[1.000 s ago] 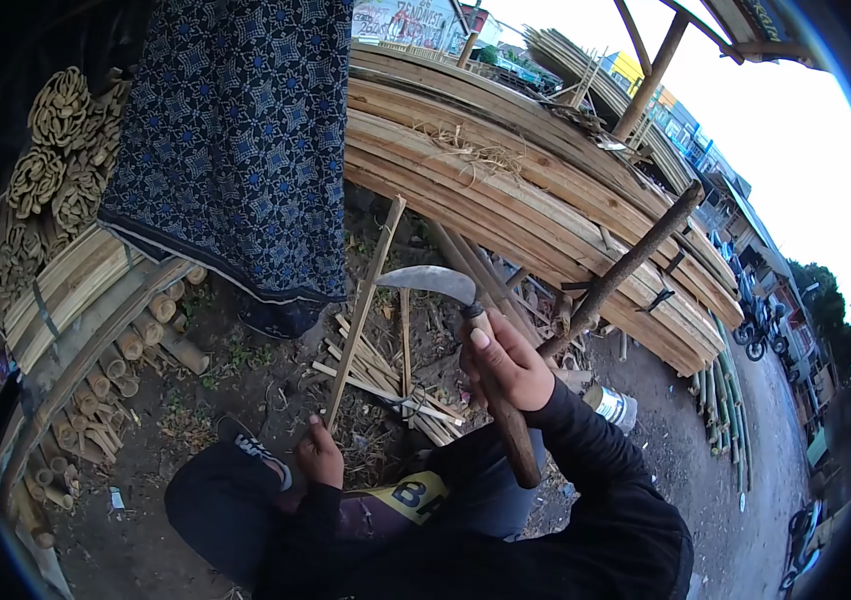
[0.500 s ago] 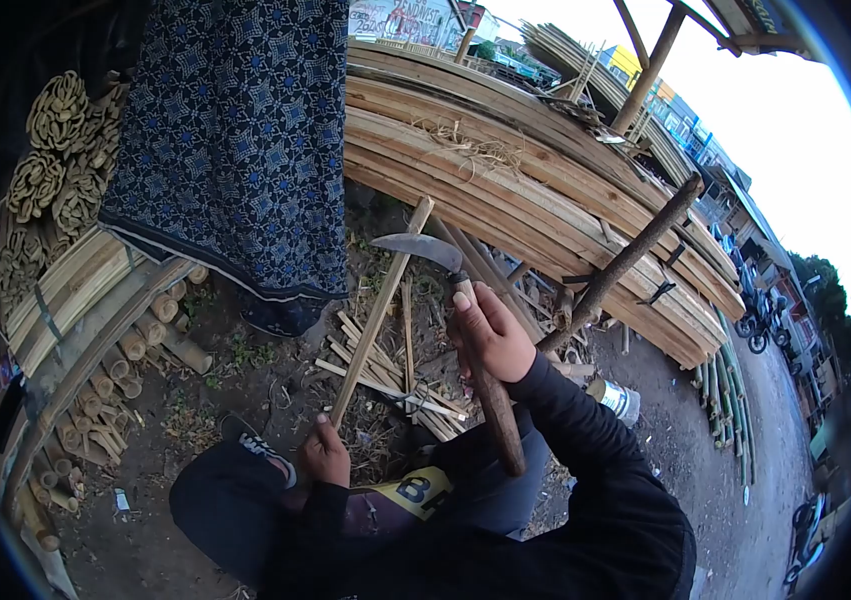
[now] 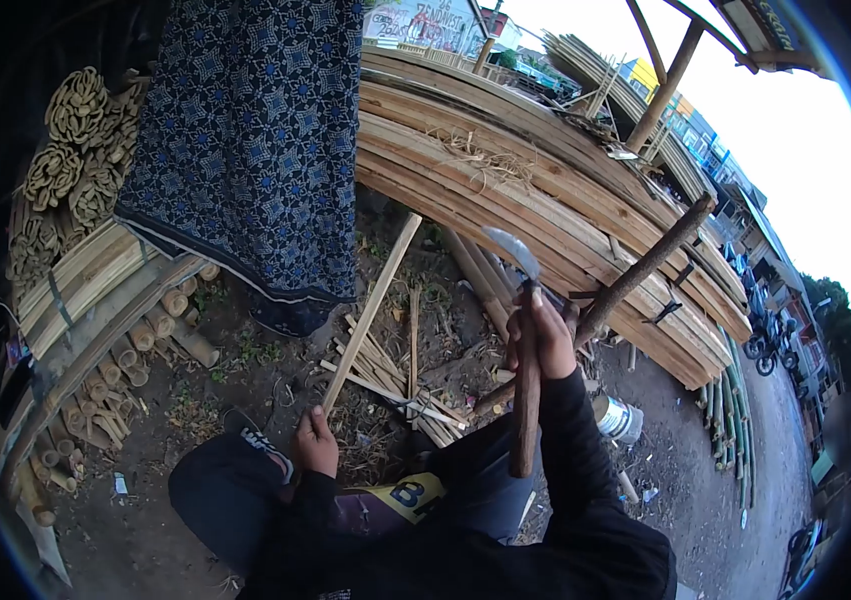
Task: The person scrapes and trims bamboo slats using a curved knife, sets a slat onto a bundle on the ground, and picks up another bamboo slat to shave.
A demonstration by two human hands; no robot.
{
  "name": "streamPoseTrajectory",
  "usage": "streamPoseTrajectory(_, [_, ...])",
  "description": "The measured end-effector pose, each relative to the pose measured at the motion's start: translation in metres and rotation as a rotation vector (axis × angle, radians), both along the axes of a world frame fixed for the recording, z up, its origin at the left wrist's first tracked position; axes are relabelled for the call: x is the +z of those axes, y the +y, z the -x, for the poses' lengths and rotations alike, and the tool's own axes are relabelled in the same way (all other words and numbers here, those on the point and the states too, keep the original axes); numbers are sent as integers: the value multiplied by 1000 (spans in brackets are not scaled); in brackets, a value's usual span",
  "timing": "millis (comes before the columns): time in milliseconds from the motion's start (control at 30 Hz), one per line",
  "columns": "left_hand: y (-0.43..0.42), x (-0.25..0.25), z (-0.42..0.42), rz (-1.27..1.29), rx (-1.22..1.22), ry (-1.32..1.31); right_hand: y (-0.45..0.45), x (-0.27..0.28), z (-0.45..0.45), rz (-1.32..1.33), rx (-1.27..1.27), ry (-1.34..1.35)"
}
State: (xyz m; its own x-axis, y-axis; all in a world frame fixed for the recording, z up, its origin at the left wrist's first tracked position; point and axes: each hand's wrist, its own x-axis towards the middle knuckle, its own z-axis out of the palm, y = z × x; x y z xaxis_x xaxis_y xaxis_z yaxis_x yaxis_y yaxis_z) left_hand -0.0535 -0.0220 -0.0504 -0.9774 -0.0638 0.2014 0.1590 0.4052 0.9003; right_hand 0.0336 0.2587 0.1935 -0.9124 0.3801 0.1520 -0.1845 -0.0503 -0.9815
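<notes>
My right hand (image 3: 548, 335) is closed round the wooden handle of a sickle (image 3: 525, 400), whose curved blade points up and to the left, apart from any wood. In my left hand (image 3: 316, 443) is the lower end of a long bamboo strip (image 3: 375, 308), slanting up and away from me. Below and beyond that strip, a loose pile of thin strips (image 3: 375, 365) lies on the ground, with a tie round part of it.
Stacked timber planks (image 3: 545, 210) run across the far side, with a rough wooden pole (image 3: 645, 258) leaning by them. A blue patterned cloth (image 3: 245, 150) hangs at the left above bamboo poles (image 3: 135, 335). A white bucket (image 3: 618, 418) stands at the right.
My right hand has moved right with the sickle, taking the blade away from the bamboo strip and turning it more upright. The left hand still holds the strip; the view has shifted slightly.
</notes>
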Motion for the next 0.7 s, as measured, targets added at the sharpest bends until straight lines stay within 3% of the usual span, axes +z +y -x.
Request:
streamPoseTrajectory(100, [9, -5, 7, 2, -57, 163, -1, -55, -13, 50, -46, -62])
streamPoseTrajectory(233, [13, 12, 20, -127, -250, 64, 17, -128, -19, 73, -131, -100])
streamPoseTrajectory(267, [15, 18, 20, -106, -232, 35, 18, -132, -23, 119, -129, -124])
streamPoseTrajectory(333, [23, 33, 24, -415, -369, -50, 16, -135, -27, 180, -111, -160])
streamPoseTrajectory(400, [33, 51, 23, -434, -369, -30, 14, -135, -28, 6, -112, -158])
streamPoseTrajectory(600, [72, 85, 25, -495, -399, -85, 7, -153, -19, 109, 60, -231])
streamPoseTrajectory(700, [92, 88, 24, -648, -412, -91, 3, -152, -13, 127, 90, -208])
